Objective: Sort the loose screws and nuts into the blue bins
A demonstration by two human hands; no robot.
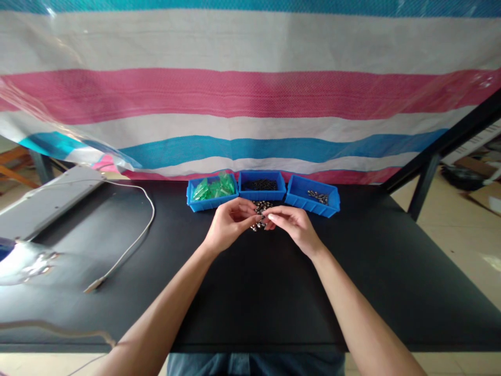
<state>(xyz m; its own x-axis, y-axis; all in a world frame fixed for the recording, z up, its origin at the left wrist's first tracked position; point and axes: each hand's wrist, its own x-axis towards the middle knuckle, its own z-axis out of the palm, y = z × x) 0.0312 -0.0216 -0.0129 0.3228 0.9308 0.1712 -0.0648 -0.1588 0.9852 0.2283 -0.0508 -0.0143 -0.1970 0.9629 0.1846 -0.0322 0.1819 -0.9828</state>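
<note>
Both hands meet over a pile of small shiny metal parts (263,207) on the black table. My left hand (230,223) is closed, thumb and fingers pinched together at the left of the pile. From the right side, my right hand (293,224) also pinches, its fingertips close to the left ones. Whatever sits between the fingertips is too small to make out. Just behind stand three blue bins: the left bin (213,203) holds green plastic pieces (214,188), the middle bin (262,195) dark small parts (260,185), the right bin (312,204) a few metal pieces (319,197).
A white cable (146,224) with a plug lies across the left of the black table (266,303). Beyond it are a grey metal panel (50,196) and a clear plastic bag (35,263). A striped sheet (250,94) hangs behind; a black frame post (425,183) stands right.
</note>
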